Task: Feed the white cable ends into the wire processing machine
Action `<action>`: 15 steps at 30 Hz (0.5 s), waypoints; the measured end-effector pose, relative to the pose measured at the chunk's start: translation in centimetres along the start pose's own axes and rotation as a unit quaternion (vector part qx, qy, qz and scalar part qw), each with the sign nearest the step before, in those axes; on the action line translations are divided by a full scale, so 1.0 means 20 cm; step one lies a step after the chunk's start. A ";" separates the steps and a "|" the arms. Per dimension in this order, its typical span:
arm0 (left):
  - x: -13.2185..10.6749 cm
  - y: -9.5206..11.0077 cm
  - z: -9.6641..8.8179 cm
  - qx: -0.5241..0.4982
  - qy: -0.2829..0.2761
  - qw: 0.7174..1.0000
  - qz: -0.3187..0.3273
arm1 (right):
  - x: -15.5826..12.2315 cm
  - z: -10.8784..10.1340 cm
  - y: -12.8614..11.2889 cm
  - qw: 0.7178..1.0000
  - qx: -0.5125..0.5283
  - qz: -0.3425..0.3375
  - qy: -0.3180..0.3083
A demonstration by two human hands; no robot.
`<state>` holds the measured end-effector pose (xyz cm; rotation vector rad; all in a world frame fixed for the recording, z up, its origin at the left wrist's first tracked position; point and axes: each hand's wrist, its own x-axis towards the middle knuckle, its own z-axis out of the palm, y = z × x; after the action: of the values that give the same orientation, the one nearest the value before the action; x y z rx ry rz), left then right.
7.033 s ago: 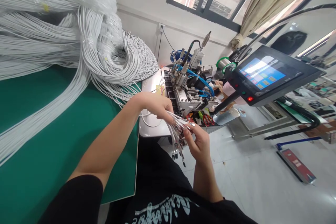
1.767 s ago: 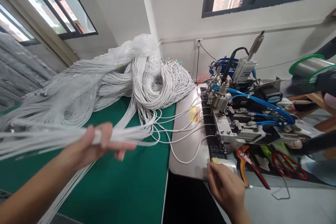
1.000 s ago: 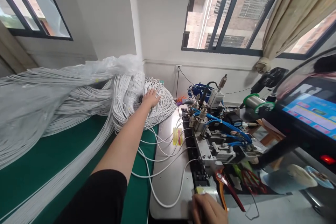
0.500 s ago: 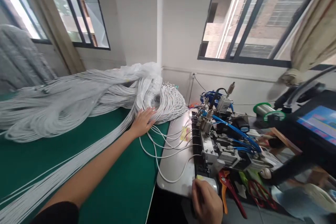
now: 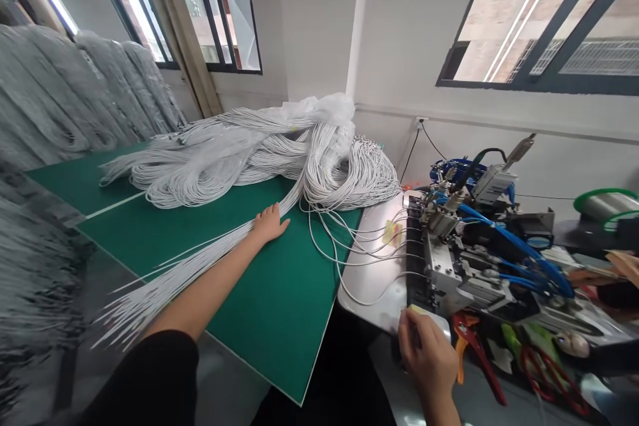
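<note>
My left hand (image 5: 269, 223) lies over a long bundle of thin white cables (image 5: 227, 246) on the green tabletop. Its fingers curl over the bundle's far side, and the thumb sticks out to the right. Below the hand the loose cable ends fan out past the table's edge. At the machine's near corner my right hand (image 5: 428, 349) is closed, thumb against the fingers; whatever it pinches is hidden. Just beyond it is a silver block with a yellow top (image 5: 424, 313). Several single white cables run from the coil (image 5: 372, 176) into the machine (image 5: 449, 246).
Clear plastic wrap (image 5: 319, 110) partly covers the cable pile. Red-and-orange cutters (image 5: 474, 353) and red-handled scissors (image 5: 549, 379) lie right of my right hand. A wire spool (image 5: 606, 206) stands behind. More wrapped cables (image 5: 90, 93) hang at left. Part of another person's arm (image 5: 589, 277) shows at right.
The view has swung left. My left hand has slid down along the cable bundle, away from the coil, its fingers more curled now. My right hand stays closed beside the machine's corner.
</note>
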<state>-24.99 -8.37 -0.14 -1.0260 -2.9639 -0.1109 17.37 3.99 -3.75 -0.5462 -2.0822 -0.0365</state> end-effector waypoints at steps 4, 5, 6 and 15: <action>0.11 0.11 0.00 -0.016 0.024 0.999 -0.017 | 0.01 -0.03 -0.02 0.998 0.040 0.040 -0.026; 0.13 0.14 0.00 -0.022 0.033 0.999 -0.022 | 0.02 -0.03 -0.03 0.996 0.054 0.063 -0.040; 0.14 0.16 0.00 -0.027 0.044 0.998 -0.027 | 0.03 -0.04 -0.05 0.992 0.070 0.086 -0.056; 0.11 0.17 0.02 -0.047 0.111 0.992 -0.037 | 0.70 0.10 -0.31 0.949 0.066 -0.041 -0.304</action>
<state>-24.61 -4.35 -0.21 -0.8488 -2.8157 -0.3454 7.05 4.05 7.70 -0.4185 -2.6827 0.2533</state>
